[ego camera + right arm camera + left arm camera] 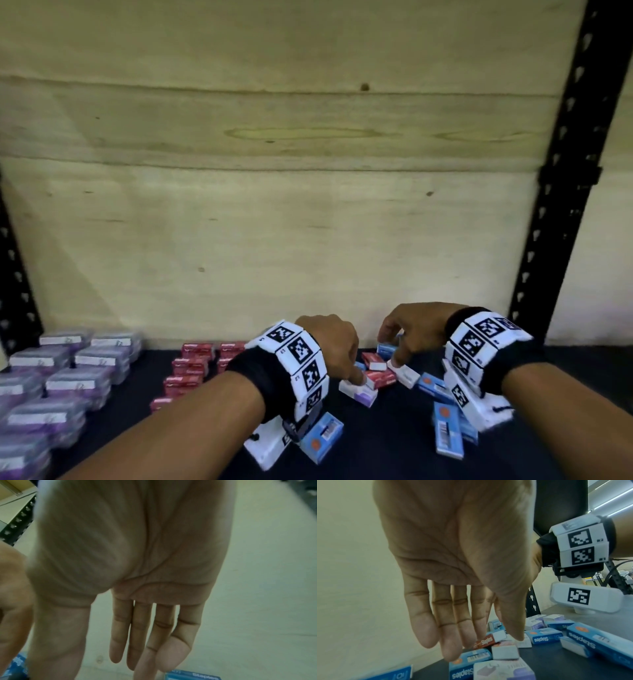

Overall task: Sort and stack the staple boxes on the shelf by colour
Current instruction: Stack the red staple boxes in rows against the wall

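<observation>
Partway done. Purple boxes (pixel 65 373) are stacked in rows far left, red stacks (pixel 191 366) just right of them. Left to sort: a mixed heap (pixel 380 373) of red, blue and purple boxes at centre-right, and no blue stack shows yet. Left hand (pixel 334 346) and right hand (pixel 412 330) are both over the heap, fingers extended and relaxed, gripping nothing; contact with the boxes is unclear.

A stockroom: slotted metal rack upright (pixel 561 192), plywood backing (pixel 274 205).
</observation>
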Tool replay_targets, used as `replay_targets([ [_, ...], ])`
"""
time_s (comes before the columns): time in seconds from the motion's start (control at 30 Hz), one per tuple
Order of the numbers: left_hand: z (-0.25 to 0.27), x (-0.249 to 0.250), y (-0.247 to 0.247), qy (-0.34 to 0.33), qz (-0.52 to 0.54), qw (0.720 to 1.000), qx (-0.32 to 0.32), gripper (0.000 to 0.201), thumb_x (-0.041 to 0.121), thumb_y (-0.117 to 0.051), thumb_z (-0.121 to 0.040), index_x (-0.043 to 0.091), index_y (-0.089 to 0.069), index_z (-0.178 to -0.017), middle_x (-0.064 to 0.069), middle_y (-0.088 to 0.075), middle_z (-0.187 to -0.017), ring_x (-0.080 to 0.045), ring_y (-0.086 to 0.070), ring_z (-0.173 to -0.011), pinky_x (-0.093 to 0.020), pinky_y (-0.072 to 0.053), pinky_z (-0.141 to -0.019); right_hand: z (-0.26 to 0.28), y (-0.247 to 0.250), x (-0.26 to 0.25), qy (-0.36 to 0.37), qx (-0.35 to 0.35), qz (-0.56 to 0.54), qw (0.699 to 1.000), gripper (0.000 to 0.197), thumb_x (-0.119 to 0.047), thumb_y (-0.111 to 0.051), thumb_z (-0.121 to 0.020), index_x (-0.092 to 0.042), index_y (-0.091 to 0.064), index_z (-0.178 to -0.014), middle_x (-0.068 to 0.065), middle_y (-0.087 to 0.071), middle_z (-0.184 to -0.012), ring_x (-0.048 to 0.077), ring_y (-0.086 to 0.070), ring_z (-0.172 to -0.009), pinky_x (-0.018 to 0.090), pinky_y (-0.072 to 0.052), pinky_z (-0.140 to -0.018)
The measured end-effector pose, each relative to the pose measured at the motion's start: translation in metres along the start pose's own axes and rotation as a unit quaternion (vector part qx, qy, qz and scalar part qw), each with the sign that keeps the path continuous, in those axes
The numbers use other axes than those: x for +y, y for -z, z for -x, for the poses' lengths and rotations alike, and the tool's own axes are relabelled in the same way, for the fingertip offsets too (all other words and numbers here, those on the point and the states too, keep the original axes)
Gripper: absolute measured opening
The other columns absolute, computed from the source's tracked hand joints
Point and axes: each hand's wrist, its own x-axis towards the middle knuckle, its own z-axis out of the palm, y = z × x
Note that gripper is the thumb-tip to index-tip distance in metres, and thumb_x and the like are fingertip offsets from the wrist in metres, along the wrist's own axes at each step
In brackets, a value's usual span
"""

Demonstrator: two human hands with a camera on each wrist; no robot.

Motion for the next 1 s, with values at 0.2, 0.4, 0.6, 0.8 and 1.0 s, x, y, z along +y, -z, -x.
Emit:
replay_targets([
  [0.2, -0.026, 0.005, -0.009, -0.004, 0.022, 1.000, -0.015, 0.047, 0.060, -0.072, -0.073, 0.020, -0.073, -0.098, 0.000, -0.072, -0.093, -0.022, -0.067, -0.085, -0.031, -0.053, -0.071, -0.020, 0.001, 0.002, 0.030, -0.034, 0.011, 0.999, 0.058, -0.036, -0.081, -0.077, -0.029, -0.059, -0.131, -0.010, -0.060, -0.134, 0.014, -0.056, -0.120, 0.036, -0.043, -0.104],
  [0.4, -0.037, 0.003, -0.018, -0.006, 0.031, 0.999, -0.015, 0.048, 0.061, -0.072, -0.070, 0.021, -0.073, -0.097, 0.003, -0.072, -0.090, -0.018, -0.068, -0.082, -0.030, -0.053, -0.071, -0.030, -0.005, 0.007, 0.046, -0.033, -0.019, 0.998, 0.056, -0.034, -0.083, -0.074, -0.031, -0.063, -0.127, -0.015, -0.064, -0.124, 0.009, -0.059, -0.113, 0.027, -0.043, -0.094],
  [0.6, -0.042, -0.003, -0.023, -0.012, 0.082, 0.996, -0.024, 0.046, 0.057, -0.075, -0.071, 0.019, -0.074, -0.095, 0.003, -0.073, -0.093, -0.016, -0.068, -0.086, -0.031, -0.055, -0.076, -0.035, -0.011, 0.011, 0.051, -0.033, -0.060, 0.996, 0.061, -0.024, -0.082, -0.077, -0.029, -0.058, -0.132, -0.014, -0.064, -0.126, 0.007, -0.058, -0.115, 0.025, -0.043, -0.096],
  [0.8, -0.044, -0.005, -0.026, -0.018, 0.122, 0.992, -0.019, 0.045, 0.057, -0.077, -0.069, 0.020, -0.074, -0.095, 0.005, -0.073, -0.092, -0.013, -0.067, -0.086, -0.032, -0.055, -0.079, -0.038, -0.013, 0.013, 0.048, -0.040, -0.083, 0.995, 0.063, -0.022, -0.084, -0.075, -0.027, -0.059, -0.132, -0.013, -0.067, -0.123, 0.007, -0.062, -0.112, 0.033, -0.047, -0.102],
  [1.0, -0.043, 0.000, -0.027, -0.015, 0.093, 0.996, -0.002, 0.043, 0.055, -0.075, -0.071, 0.021, -0.072, -0.097, 0.002, -0.072, -0.094, -0.017, -0.067, -0.087, -0.036, -0.057, -0.082, -0.032, -0.015, 0.017, 0.047, -0.030, -0.109, 0.992, 0.060, -0.017, -0.083, -0.076, -0.026, -0.059, -0.130, -0.010, -0.067, -0.120, 0.010, -0.062, -0.111, 0.028, -0.048, -0.097],
])
